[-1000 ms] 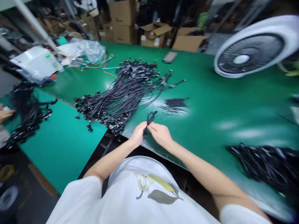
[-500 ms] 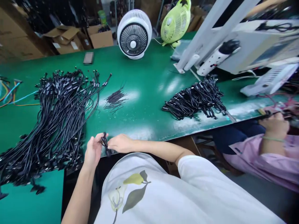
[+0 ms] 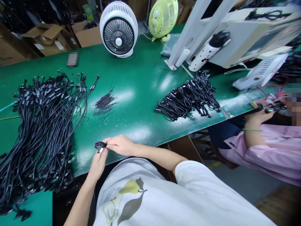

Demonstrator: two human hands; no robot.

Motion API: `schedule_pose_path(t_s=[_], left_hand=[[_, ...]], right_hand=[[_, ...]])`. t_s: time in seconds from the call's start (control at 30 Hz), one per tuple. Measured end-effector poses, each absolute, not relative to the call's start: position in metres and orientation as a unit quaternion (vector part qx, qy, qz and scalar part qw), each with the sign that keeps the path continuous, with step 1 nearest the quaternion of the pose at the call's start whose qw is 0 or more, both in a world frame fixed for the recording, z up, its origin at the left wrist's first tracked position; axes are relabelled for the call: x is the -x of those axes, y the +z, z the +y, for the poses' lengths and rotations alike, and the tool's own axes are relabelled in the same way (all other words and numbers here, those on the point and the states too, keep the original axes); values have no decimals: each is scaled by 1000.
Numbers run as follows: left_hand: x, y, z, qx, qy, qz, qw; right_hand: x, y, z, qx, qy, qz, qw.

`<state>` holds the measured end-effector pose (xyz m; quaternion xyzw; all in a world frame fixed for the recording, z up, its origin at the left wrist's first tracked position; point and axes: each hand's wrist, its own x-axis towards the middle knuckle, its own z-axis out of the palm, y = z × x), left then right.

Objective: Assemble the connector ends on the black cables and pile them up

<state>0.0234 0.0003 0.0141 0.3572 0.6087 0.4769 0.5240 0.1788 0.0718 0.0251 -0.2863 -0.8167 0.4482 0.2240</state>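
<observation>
At the glossy green counter's six-o'clock edge, the fingers of the left hand and right hand clamp a small coiled black cable between them, likely to stop its loops springing loose.

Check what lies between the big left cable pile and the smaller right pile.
Head view: a small scatter of thin black ties on the green table; the rest of that stretch is bare.

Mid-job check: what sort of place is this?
Probably a cable assembly workshop: a long green workbench piled with loose black cables, cardboard boxes behind, and a co-worker at the same bench. The left hand and right hand pinch a small coiled cable.
</observation>
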Motion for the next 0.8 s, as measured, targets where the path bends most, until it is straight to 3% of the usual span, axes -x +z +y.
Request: schedule_pose_path(t_s=[0.13, 0.3, 0.57, 0.8], left_hand=[[-40, 17, 12, -266, 503, 591, 571], [-57, 26, 26, -221, 513, 603, 570], [-65, 9, 26, -206, 518, 608, 565], [-63, -1, 25, -173, 584, 579, 542]], right_hand=[[-179, 25, 69, 360, 212, -890, 183], [-173, 16, 58, 409, 65, -897, 153], [-169, 2, 53, 445, 48, -890, 89], [-183, 13, 49, 389, 50, -909, 139]])
